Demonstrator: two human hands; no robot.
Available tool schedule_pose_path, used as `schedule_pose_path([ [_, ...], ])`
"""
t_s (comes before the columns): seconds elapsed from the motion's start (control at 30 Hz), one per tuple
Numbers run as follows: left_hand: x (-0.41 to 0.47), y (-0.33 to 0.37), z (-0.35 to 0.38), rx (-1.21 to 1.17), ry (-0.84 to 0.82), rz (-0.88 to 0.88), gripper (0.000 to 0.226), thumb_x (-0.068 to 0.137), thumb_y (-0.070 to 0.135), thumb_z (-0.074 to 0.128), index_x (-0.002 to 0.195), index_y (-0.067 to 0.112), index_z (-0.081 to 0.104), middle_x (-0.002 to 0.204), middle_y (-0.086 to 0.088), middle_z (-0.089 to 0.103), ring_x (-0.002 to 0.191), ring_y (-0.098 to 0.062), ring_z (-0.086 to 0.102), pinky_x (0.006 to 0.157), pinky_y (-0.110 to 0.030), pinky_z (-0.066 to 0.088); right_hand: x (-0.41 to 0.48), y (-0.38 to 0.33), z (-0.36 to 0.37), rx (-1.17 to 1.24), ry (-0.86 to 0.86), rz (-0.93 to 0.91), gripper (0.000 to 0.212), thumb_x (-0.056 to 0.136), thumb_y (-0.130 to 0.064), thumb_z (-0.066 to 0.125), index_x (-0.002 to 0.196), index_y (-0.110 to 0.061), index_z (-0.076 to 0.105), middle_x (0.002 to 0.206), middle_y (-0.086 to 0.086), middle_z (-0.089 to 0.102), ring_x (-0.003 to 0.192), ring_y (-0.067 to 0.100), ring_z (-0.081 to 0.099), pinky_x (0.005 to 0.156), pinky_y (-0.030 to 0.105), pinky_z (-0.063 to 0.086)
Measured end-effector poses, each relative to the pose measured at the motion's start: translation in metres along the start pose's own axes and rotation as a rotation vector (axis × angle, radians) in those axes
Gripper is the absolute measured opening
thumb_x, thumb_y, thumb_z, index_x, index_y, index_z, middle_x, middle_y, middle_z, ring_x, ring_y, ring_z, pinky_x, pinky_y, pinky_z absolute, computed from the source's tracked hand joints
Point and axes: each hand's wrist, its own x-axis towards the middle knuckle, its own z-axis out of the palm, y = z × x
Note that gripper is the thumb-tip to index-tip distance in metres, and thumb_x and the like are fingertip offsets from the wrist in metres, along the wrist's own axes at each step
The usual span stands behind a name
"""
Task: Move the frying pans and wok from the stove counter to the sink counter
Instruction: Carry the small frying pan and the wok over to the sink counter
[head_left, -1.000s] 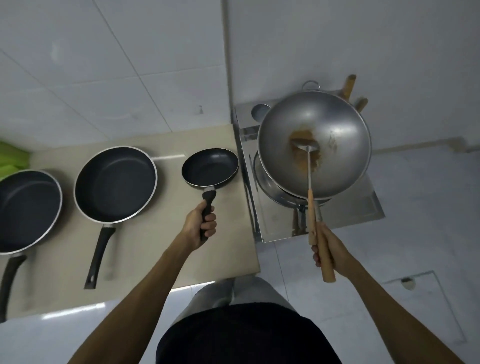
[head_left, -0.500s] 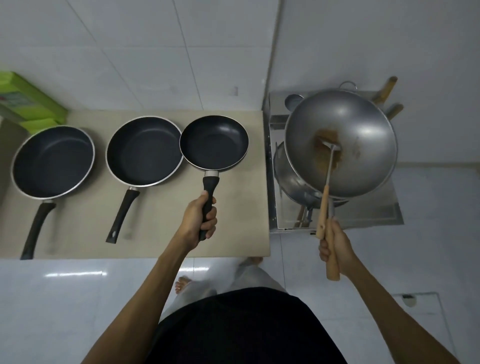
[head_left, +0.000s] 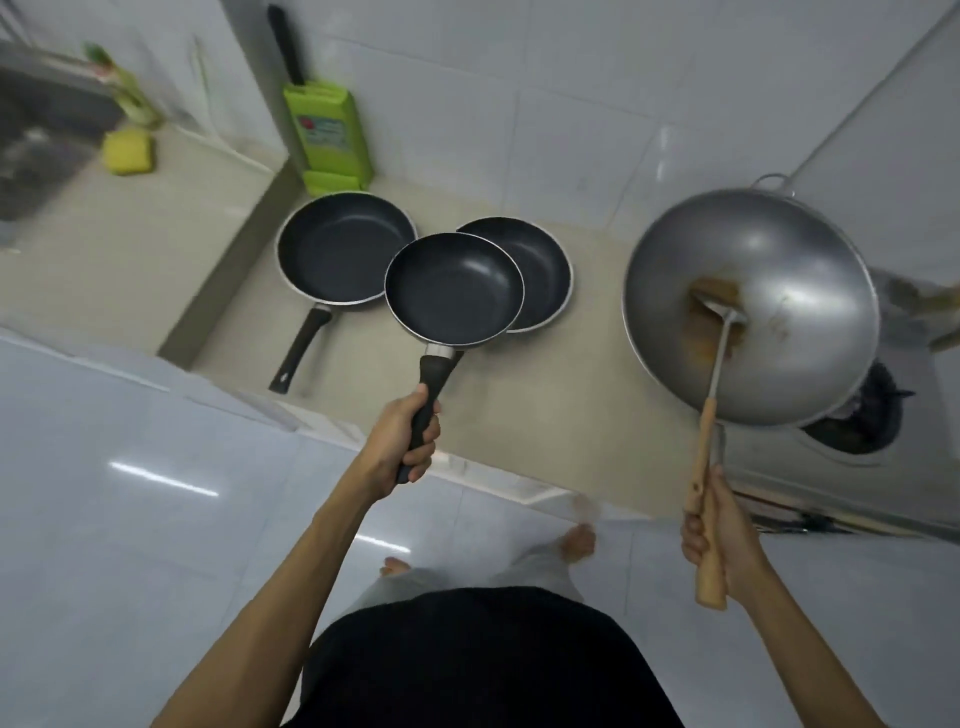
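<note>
The beige bench (head_left: 545, 415) runs across the view, with a sink (head_left: 36, 135) at its far left and a stove (head_left: 852, 436) at its right. The steel wok (head_left: 748, 306) is held up above the stove, a spatula (head_left: 719, 332) lying in it; the right hand (head_left: 722, 540) has its grip closed around the wok's wooden handle. Two dark frying pans (head_left: 345, 247) sit on the bench, one (head_left: 540, 270) partly hidden. The small frying pan (head_left: 454, 288) is raised above them, the left hand (head_left: 400, 447) gripping its black handle tightly. A green knife block (head_left: 327, 130) and yellow sponge (head_left: 127, 150) stand behind.
</note>
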Motion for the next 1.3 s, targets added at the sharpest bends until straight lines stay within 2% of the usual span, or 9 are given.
schedule_pose_path([
  [0.23, -0.068, 0.028, -0.157, -0.096, 0.157, 0.079, 0.038, 0.102, 0.049, 0.041, 0.084, 0.016, 0.05, 0.056, 0.001, 0.039, 0.03, -0.01, 0.022, 0.032, -0.016, 0.026, -0.038, 0.028, 0.149, -0.234, -0.071, -0.033, 0.063, 0.091, -0.075, 0.046, 0.066, -0.018, 0.052, 0.044, 0.002, 0.042, 0.026, 0.013, 0.035, 0.031, 0.018, 0.031],
  [0.5, -0.097, 0.038, -0.284, -0.251, 0.317, 0.171, 0.037, 0.102, 0.048, 0.041, 0.087, 0.016, 0.051, 0.056, 0.001, 0.039, 0.03, -0.01, 0.024, 0.032, -0.017, 0.026, -0.051, 0.026, 0.308, -0.511, -0.177, -0.088, 0.063, 0.087, -0.077, 0.052, 0.067, -0.018, 0.05, 0.051, 0.005, 0.043, 0.033, 0.017, 0.035, 0.035, 0.022, 0.031],
  [0.57, -0.097, 0.046, -0.314, -0.291, 0.353, 0.184, 0.037, 0.102, 0.048, 0.041, 0.087, 0.017, 0.052, 0.056, 0.001, 0.039, 0.03, -0.01, 0.024, 0.032, -0.017, 0.026, -0.051, 0.024, 0.348, -0.553, -0.216, -0.084, 0.064, 0.087, -0.077, 0.053, 0.063, -0.018, 0.054, 0.051, 0.005, 0.044, 0.033, 0.017, 0.036, 0.035, 0.022, 0.032],
  [0.63, -0.095, 0.06, -0.348, -0.311, 0.39, 0.189, 0.036, 0.102, 0.049, 0.041, 0.088, 0.017, 0.052, 0.056, 0.001, 0.039, 0.03, -0.01, 0.025, 0.032, -0.018, 0.026, -0.05, 0.025, 0.391, -0.589, -0.261, -0.079, 0.065, 0.086, -0.078, 0.052, 0.061, -0.018, 0.057, 0.051, 0.005, 0.043, 0.032, 0.017, 0.036, 0.035, 0.022, 0.032],
  [0.77, -0.091, 0.102, -0.426, -0.32, 0.456, 0.221, 0.036, 0.102, 0.048, 0.04, 0.089, 0.016, 0.051, 0.056, 0.002, 0.04, 0.03, -0.01, 0.024, 0.032, -0.018, 0.026, -0.043, 0.023, 0.484, -0.678, -0.29, -0.092, 0.068, 0.086, -0.079, 0.051, 0.066, -0.014, 0.051, 0.05, 0.006, 0.041, 0.031, 0.018, 0.034, 0.036, 0.021, 0.031],
  [1.07, -0.109, 0.198, -0.606, -0.362, 0.636, 0.269, 0.036, 0.101, 0.048, 0.04, 0.087, 0.018, 0.052, 0.056, 0.002, 0.04, 0.031, -0.011, 0.025, 0.034, -0.019, 0.025, -0.048, 0.021, 0.727, -0.821, -0.439, -0.097, 0.065, 0.09, -0.075, 0.048, 0.065, -0.015, 0.051, 0.051, 0.007, 0.04, 0.031, 0.018, 0.035, 0.035, 0.022, 0.032],
  [1.3, -0.11, 0.232, -0.724, -0.522, 0.729, 0.307, 0.037, 0.103, 0.047, 0.039, 0.086, 0.018, 0.052, 0.055, 0.003, 0.039, 0.031, -0.01, 0.025, 0.033, -0.018, 0.026, -0.058, 0.03, 0.901, -0.939, -0.53, -0.128, 0.067, 0.075, -0.085, 0.056, 0.053, -0.022, 0.057, 0.048, 0.006, 0.045, 0.033, 0.02, 0.038, 0.038, 0.025, 0.036],
])
